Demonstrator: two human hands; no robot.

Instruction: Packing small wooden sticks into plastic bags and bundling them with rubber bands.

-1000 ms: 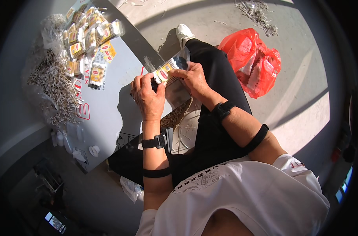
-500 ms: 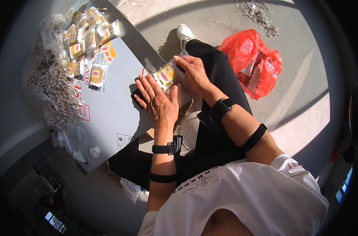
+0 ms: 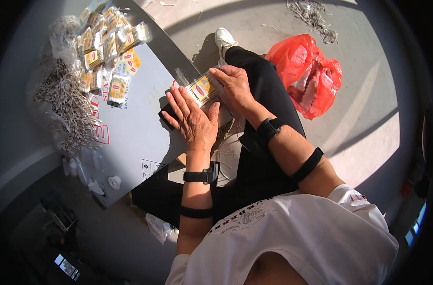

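A clear packet of cotton swabs [image 3: 203,91] with a yellow label card lies at the table's right edge, between my hands. My right hand [image 3: 235,88] pinches its far right end, thumb on top; the fingers underneath are hidden. My left hand [image 3: 193,124] is spread flat, palm down, with its fingertips at the packet's left end. Partly under the left fingers is a black block-like object [image 3: 166,118]; its kind is hard to make out. Farther left on the table rests a pile of filled swab packets [image 3: 105,42], with loose yellow cards [image 3: 131,61] beside it.
A big heap of loose cotton swabs [image 3: 67,102] spills from a clear plastic bag at the table's [image 3: 131,135] left side. White bottles [image 3: 74,167] stand near its lower left corner. On the floor to the right sits a red plastic bag [image 3: 306,76] holding clear packaging.
My left hand's thumb has shifted slightly right, and the packet lies a little lower between the hands. My right hand keeps its pinch on the packet.
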